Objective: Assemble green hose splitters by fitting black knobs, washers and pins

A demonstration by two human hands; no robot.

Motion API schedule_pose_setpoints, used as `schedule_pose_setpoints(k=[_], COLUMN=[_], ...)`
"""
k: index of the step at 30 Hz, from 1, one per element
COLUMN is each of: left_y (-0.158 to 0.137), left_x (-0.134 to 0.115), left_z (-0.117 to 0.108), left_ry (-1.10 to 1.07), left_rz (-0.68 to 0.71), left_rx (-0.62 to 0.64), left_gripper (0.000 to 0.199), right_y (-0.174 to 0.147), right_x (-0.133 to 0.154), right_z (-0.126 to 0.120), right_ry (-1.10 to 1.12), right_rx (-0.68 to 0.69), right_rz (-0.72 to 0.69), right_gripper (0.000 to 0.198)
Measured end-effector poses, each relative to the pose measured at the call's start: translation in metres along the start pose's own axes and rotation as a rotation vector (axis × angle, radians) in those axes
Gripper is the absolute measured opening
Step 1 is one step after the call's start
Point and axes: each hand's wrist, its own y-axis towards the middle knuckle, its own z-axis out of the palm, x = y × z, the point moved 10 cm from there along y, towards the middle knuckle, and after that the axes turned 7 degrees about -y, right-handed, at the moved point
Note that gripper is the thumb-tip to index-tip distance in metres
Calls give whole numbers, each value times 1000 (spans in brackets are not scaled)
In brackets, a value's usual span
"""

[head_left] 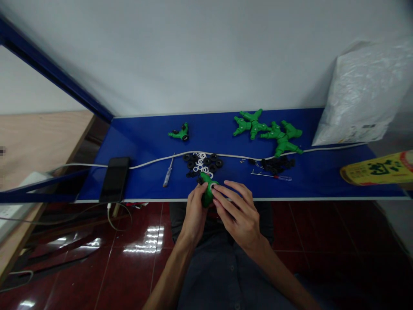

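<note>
A green plastic Y-shaped hose connector (207, 199) is held over the front edge of the blue shelf. My left hand (195, 209) is closed around its left side. A white ring (213, 185) sits at the connector's round mouth, facing up. My right hand (238, 211) has its fingertips on this mouth and ring, its other fingers stretched out; the thumb is mostly hidden. Just behind lie loose white rings (200, 161) and black ring-shaped caps (219, 163). A clear-handled screwdriver (167, 175) lies to the left; another screwdriver (284, 178) with a red-and-clear handle lies to the right.
Several green connectors (280, 140) lie at the back right, and one with black parts (179, 132) at the back left. Small black parts (279, 163) and screws lie right. A white cable (155, 160) crosses the blue shelf (138, 133). A phone (114, 178), plastic bag (361, 94) and yellow package (374, 169) flank it.
</note>
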Motion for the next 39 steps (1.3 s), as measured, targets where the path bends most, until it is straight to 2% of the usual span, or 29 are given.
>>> schedule_pose_setpoints(k=[5,10,15,18,21,25,27,29,32,36,39], left_y=[-2,-4,1,7,13,17,18,19,19,20,21], left_x=[1,-1,2,9,12,6,3,1,1,2,-1], left_z=[-1,-7,-14,-22,-21,-4,-5,-6,-5,-2,-1], left_ry=[30,76,99,78,62,46,35,23,0,-25,-30], left_rz=[0,5,36,39,25,25,26,24,14,-11,-11], left_rx=[-53,-125,-93,-95,-44,139,143,137,147,148,149], left_gripper=[19,18,17,23,34,48,50,48,47,49,49], right_y=[-2,2,5,2,3,11,20,26,30,28,20], right_x=[-2,-9,-10,-17,-39,-96,-113,-120,-124,-130,-138], right_z=[-3,-1,6,13,18,20,37,59,78,77,68], right_ry=[15,41,99,201,286,136,84,66,75,108,230], right_rx=[-11,22,60,104,109,-16,36,112,146,131,135], right_rz=[39,101,129,184,268,472,480,452,435,467,582], right_gripper=[51,39,31,28,25,22,29,34,27,25,31])
